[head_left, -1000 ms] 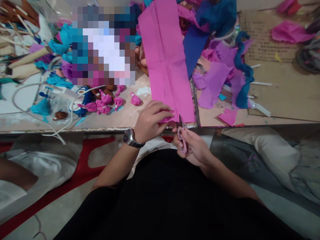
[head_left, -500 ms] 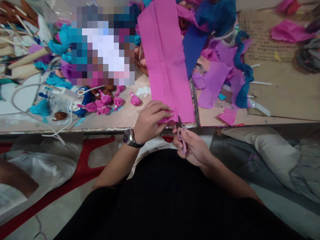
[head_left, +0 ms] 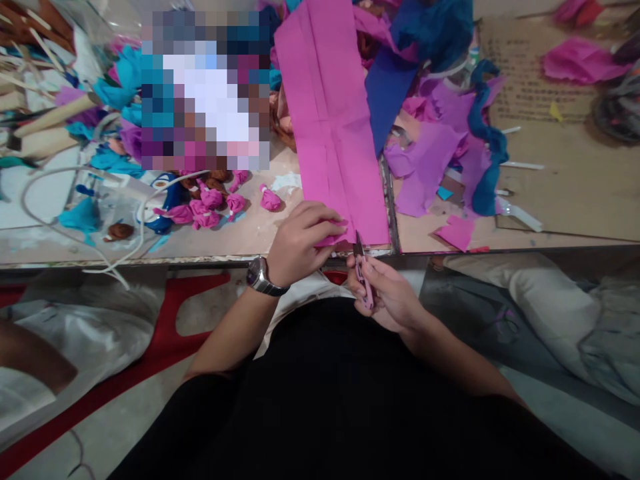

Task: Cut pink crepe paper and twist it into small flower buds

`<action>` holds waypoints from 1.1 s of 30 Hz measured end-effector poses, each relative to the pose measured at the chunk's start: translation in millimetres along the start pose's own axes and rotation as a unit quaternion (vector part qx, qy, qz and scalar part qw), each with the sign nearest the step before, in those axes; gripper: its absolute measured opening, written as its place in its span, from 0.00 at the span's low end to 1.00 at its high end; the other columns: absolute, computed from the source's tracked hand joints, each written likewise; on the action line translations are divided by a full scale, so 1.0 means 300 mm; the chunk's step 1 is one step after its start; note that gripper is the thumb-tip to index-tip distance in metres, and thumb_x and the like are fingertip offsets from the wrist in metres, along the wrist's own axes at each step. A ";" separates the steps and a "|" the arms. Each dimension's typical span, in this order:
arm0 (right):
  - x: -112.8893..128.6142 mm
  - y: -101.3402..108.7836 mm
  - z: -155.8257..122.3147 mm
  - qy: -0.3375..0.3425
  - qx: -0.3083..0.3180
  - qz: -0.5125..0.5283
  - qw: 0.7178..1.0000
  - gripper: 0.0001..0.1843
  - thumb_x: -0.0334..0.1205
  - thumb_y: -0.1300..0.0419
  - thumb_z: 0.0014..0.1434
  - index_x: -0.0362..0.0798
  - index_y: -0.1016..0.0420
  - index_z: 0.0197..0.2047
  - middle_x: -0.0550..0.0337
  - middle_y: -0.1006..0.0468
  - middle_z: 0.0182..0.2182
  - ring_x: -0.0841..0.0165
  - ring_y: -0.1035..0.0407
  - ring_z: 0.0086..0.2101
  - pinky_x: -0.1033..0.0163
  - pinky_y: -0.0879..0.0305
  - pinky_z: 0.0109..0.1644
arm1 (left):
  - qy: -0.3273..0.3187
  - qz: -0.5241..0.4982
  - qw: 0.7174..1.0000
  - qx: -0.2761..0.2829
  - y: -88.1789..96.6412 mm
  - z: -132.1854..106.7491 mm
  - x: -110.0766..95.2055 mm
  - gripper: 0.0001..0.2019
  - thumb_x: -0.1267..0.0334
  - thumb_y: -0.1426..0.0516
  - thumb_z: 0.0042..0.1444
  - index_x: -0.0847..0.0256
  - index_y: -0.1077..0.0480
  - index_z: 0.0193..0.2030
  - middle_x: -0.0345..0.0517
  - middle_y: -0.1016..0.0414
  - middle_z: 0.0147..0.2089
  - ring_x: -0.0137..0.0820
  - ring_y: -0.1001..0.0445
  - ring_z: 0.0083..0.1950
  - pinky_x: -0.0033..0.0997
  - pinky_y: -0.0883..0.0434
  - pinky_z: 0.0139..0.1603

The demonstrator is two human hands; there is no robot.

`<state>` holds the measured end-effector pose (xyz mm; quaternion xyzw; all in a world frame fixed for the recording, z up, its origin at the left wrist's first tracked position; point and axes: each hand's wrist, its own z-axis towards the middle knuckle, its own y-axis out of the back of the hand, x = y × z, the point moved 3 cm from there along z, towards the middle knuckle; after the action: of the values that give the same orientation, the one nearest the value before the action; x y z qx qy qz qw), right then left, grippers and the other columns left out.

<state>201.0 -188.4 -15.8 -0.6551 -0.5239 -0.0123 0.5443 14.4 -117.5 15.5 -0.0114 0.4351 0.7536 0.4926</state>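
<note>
A long sheet of pink crepe paper (head_left: 333,120) lies creased on the table, its near end at the table's front edge. My left hand (head_left: 303,240), a watch (head_left: 265,277) on its wrist, is closed on the paper's near edge, fingertips pinching a small flap. In my right hand (head_left: 385,287) are small scissors (head_left: 367,290) with pink handles, held just below the table edge. Their dark blades point away from me and meet the paper's near edge, right of my left fingertips. My right fingers partly cover the handles.
Several small pink wrapped bundles (head_left: 205,217) lie to the left, near a white cable (head_left: 137,243). Purple paper scraps (head_left: 433,153) and a cardboard sheet (head_left: 565,167) are on the right. A blurred block hides part of the back left. Other people's legs show at both sides.
Both hands stay almost in place. The scissor blades have shifted very slightly at the paper's edge; the paper lies as before.
</note>
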 end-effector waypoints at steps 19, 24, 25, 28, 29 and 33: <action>-0.004 0.001 0.000 0.004 -0.015 -0.010 1.000 0.21 0.57 0.31 0.68 0.50 0.28 0.50 0.70 0.32 0.25 0.77 0.50 0.20 0.72 0.49 0.20 | 0.009 0.007 1.000 0.007 0.000 -0.004 0.002 0.05 0.67 0.36 0.67 0.54 0.19 0.47 0.49 0.14 0.50 0.41 0.19 0.53 0.50 0.21 0.58; 0.001 -0.003 -0.005 0.002 -0.014 -0.005 1.000 0.22 0.58 0.31 0.68 0.49 0.27 0.52 0.68 0.32 0.26 0.76 0.52 0.21 0.72 0.52 0.20 | 0.000 -0.001 1.000 -0.002 0.002 -0.008 0.002 0.07 0.68 0.36 0.67 0.54 0.19 0.49 0.48 0.14 0.50 0.41 0.19 0.54 0.51 0.21 0.58; 0.002 -0.004 -0.007 0.000 -0.014 -0.003 1.000 0.22 0.57 0.31 0.69 0.49 0.27 0.53 0.68 0.32 0.26 0.76 0.52 0.21 0.72 0.52 0.20 | -0.001 -0.003 1.000 -0.004 0.003 -0.009 0.002 0.07 0.68 0.35 0.67 0.53 0.19 0.49 0.48 0.14 0.50 0.41 0.19 0.54 0.51 0.22 0.58; 0.003 -0.006 -0.014 -0.011 -0.009 0.005 1.000 0.22 0.57 0.32 0.69 0.48 0.26 0.54 0.68 0.32 0.26 0.76 0.52 0.21 0.72 0.52 0.20 | 0.000 0.000 1.000 -0.014 0.006 -0.008 0.001 0.07 0.67 0.35 0.67 0.53 0.20 0.49 0.48 0.14 0.50 0.41 0.19 0.53 0.51 0.22 0.58; 0.003 -0.007 -0.017 -0.014 -0.008 0.007 1.000 0.22 0.57 0.32 0.69 0.48 0.26 0.54 0.68 0.32 0.26 0.76 0.52 0.21 0.72 0.52 0.20 | -0.001 0.001 1.000 -0.017 0.007 -0.008 0.001 0.07 0.66 0.35 0.67 0.53 0.20 0.49 0.48 0.14 0.50 0.41 0.19 0.53 0.51 0.22 0.58; 0.004 -0.010 -0.021 -0.015 -0.009 0.010 1.000 0.21 0.56 0.33 0.70 0.48 0.26 0.54 0.68 0.32 0.26 0.76 0.51 0.21 0.72 0.51 0.19 | -0.012 -0.003 1.000 -0.011 0.009 -0.010 0.001 0.08 0.67 0.35 0.67 0.53 0.20 0.51 0.48 0.14 0.50 0.41 0.19 0.53 0.51 0.21 0.58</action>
<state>203.0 -192.4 -10.5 -0.6653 -0.5251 -0.0011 0.5307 11.0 -119.7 15.3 -0.0089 0.4211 0.7567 0.5000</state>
